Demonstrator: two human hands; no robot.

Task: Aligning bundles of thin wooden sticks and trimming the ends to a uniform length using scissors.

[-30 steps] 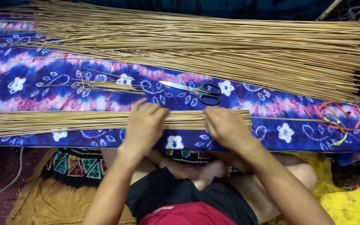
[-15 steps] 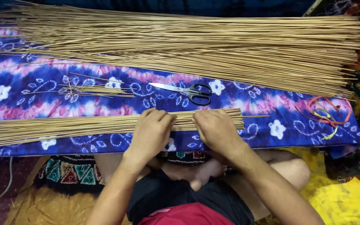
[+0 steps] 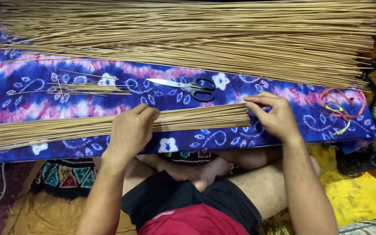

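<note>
On the blue floral cloth [image 3: 283, 130], left hand [image 3: 129, 130] clasps the stick bundle [image 3: 188, 118]; right hand [image 3: 273, 115], fingers curled, presses its end.

Low surface draped in a blue, purple and pink tie-dye cloth [image 3: 88, 102] with white flowers.

On the cloth: thin bundle of tan sticks [image 3: 66, 128] under the left grip [image 3: 131, 128], its end against the right grip [image 3: 270, 115]. Black-handled scissors [image 3: 188, 86] just beyond both grips. Loose stick scraps [image 3: 85, 88] beyond the left grip. Coloured bands [image 3: 336, 106] just right of the right grip. Large heap of sticks [image 3: 196, 39] along the far edge.
</note>
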